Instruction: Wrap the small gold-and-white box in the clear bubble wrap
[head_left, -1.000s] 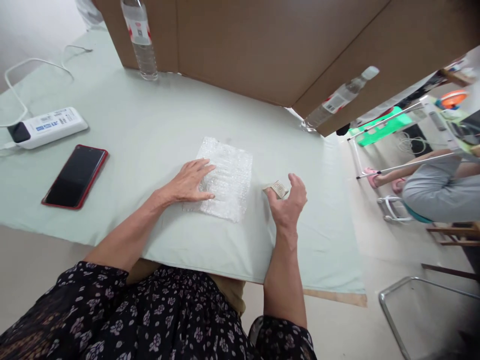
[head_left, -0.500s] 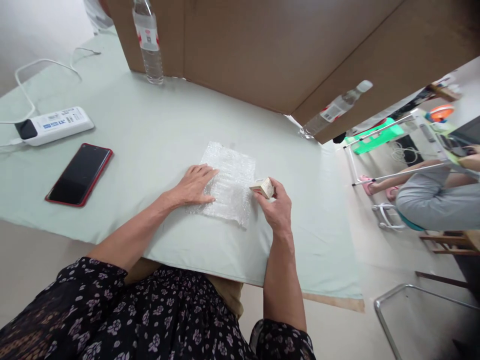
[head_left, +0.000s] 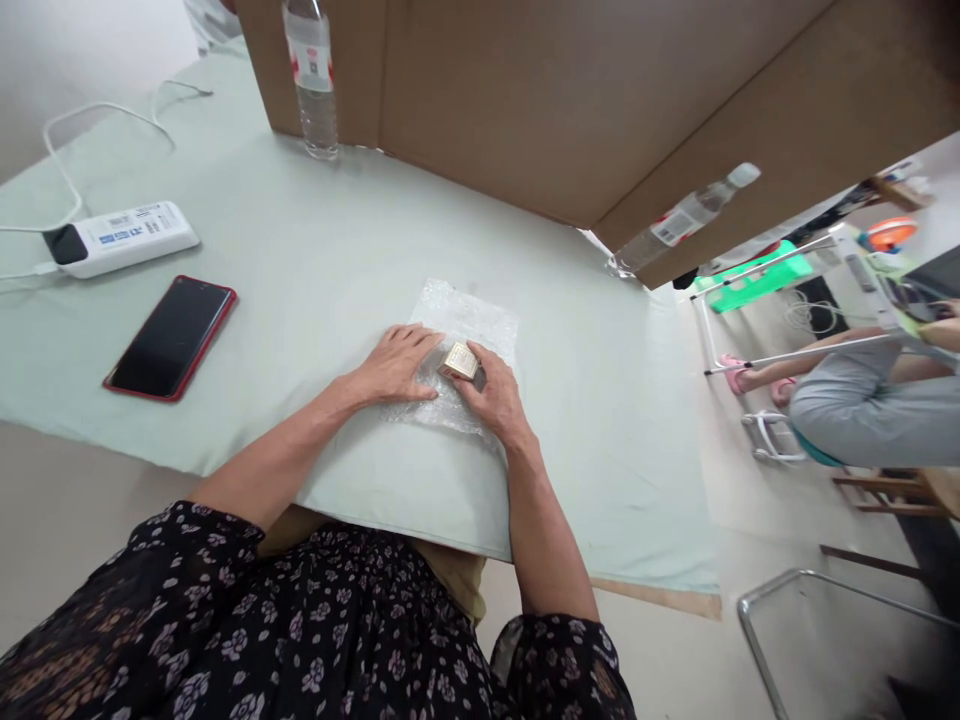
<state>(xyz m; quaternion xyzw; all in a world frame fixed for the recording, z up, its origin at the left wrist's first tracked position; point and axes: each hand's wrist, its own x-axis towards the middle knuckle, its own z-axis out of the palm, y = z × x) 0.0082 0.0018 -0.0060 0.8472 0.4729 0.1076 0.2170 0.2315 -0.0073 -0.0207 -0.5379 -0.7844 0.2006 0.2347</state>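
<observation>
A sheet of bubble wrap [head_left: 472,317] lies flat on the table in front of me. Over its left part rests my left hand [head_left: 397,365], fingers stretched out and thumb apart, holding nothing. My right hand [head_left: 496,393] grips a small box [head_left: 459,361] with a cream and gold patterned top, thumb on the near side and fingers on the far side. The box is over the middle of the wrap, close to my left fingertips. Whether its underside touches the wrap I cannot tell.
A phone in a red case [head_left: 172,338] and a white power bank [head_left: 124,238] with cables lie left. One bottle [head_left: 313,85] stands by the cardboard panel [head_left: 495,110]; another bottle [head_left: 682,222] is at right. A seated person [head_left: 862,400] is beyond the table's right edge.
My right hand has carried the small box leftward from the wrap's right edge to over its middle. My left hand stays on the wrap. The view has shifted slightly.
</observation>
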